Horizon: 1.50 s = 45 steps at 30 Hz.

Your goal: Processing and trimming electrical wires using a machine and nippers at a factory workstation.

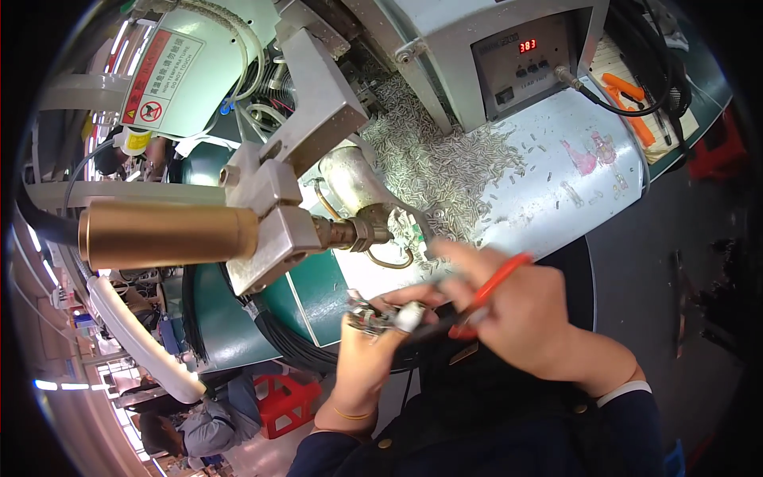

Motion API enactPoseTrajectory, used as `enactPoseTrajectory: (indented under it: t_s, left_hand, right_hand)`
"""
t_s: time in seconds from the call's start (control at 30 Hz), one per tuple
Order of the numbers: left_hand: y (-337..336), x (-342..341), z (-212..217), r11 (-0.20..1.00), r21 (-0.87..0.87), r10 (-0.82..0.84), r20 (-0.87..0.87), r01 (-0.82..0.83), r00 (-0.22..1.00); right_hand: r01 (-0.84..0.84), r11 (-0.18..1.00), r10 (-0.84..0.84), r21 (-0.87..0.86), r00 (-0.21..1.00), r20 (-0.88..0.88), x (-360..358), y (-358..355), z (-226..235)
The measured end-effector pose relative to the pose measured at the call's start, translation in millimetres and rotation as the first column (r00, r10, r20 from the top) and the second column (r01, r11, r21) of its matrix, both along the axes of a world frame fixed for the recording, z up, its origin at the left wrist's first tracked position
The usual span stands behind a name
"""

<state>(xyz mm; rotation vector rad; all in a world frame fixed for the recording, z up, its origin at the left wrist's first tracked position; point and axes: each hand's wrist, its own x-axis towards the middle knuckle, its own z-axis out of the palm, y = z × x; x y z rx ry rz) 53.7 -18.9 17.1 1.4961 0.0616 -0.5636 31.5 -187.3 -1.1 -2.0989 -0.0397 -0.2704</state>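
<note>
fingers of my left hand [362,362] pinch a small metal-and-white connector piece [381,318] just below the middle of the frame, with a dark cable [409,378] running down from it toward my sleeve. my right hand [524,318] is clenched round red-handled cutters [489,290], whose nose sits right against the piece; motion blur hides whether the blades are closed on anything.

risk, as i judge it: the blades are so near my left fingertips that a slip could nick them, or bite the cable instead of the intended spot. a cut-off bit could fly.

above the hands, the brass nozzle [354,233] of the machine juts out near my knuckles; the warning label [163,75] in the upper left suggests heat, so drifting upward could mean a burn. loose metal pins [445,163] litter the pale bench top [572,199] beyond.
</note>
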Motion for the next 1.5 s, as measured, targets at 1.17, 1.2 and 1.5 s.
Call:
enactPoseTrajectory:
  t_s: [1.17, 1.2, 1.5]
  left_hand:
    - [10, -8, -7, 0.996, -0.075, 0.027, -0.161, -0.039, 0.987]
    - [9, -11, -8, 0.999, -0.024, 0.031, -0.082, -0.033, 0.996]
    - [2, -20, -15, 0.993, 0.028, 0.114, 0.109, -0.118, 0.987]
  right_hand:
    - [-0.141, 0.852, 0.371, -0.504, 0.842, 0.391, -6, -9, -22]
    - [-0.180, 0.869, 0.369, -0.461, 0.857, 0.360, -7, -8, -22]
    - [-0.126, 0.760, 0.239, 0.637, 0.967, -0.094, -22, 18, -33]
